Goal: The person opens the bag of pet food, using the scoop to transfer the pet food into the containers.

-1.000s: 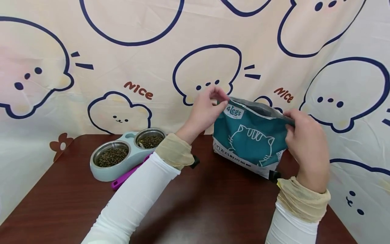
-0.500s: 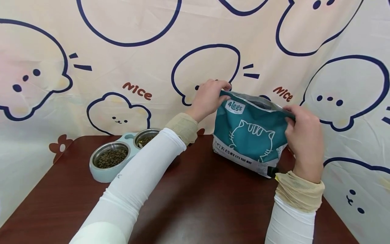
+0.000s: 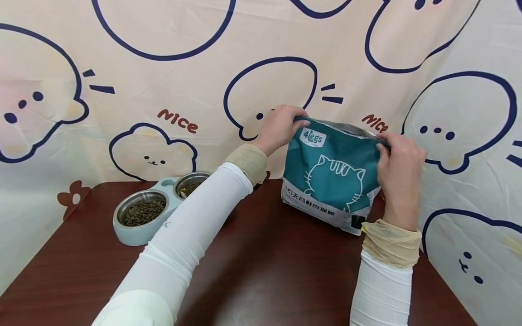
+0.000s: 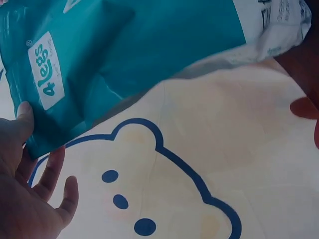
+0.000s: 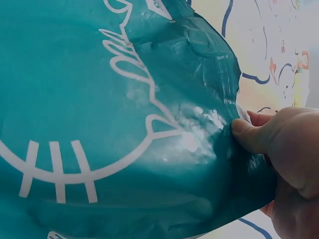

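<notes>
Cat food bag mouth gripped at both corners

The cat food bag is pinched by left hand and right hand; the mouth is best pressed evenly, with the bag upright on the worktop.

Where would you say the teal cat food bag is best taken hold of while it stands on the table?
Probably at the two top corners of the teal cat food bag, one from each side. It stands upright on the table with its flat top edge free and its mouth slightly open. The left hand and right hand already pinch those corners, thumbs on the front face.
</notes>
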The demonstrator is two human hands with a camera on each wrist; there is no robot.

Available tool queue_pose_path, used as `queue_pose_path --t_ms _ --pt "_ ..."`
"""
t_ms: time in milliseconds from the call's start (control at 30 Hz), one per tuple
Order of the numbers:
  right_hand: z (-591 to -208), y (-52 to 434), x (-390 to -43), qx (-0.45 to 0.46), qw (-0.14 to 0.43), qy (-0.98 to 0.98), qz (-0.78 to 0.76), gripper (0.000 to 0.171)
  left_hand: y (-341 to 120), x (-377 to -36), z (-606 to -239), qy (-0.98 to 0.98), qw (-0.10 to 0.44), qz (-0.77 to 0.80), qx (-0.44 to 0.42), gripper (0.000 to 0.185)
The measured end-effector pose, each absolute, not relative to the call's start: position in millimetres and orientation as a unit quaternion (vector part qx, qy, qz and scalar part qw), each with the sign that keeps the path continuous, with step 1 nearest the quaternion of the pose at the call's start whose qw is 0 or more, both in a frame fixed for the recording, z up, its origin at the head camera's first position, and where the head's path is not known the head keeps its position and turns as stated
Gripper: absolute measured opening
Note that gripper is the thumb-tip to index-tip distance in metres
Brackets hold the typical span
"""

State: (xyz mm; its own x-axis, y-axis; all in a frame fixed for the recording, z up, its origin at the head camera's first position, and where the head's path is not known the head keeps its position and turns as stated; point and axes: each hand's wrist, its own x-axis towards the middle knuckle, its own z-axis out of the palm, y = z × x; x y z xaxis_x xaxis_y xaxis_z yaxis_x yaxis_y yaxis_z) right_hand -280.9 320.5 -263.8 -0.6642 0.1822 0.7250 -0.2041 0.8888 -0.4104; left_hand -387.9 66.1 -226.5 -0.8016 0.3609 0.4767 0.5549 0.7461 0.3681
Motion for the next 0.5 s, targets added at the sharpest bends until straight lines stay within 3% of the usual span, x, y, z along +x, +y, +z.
queue_pose_path --t_ms 267,500 --pt "-259.7 325.0 -275.9 0.022 0.346 -0.902 0.257 0.038 69.8 -393.4 -220.6 -0.934 0.164 -0.204 -0.243 0.029" --pt "-254.3 321.0 -271.2 0.025 0.324 -0.909 0.259 0.037 74.0 -388.7 -209.3 -0.940 0.134 -0.131 -0.284 0.031"
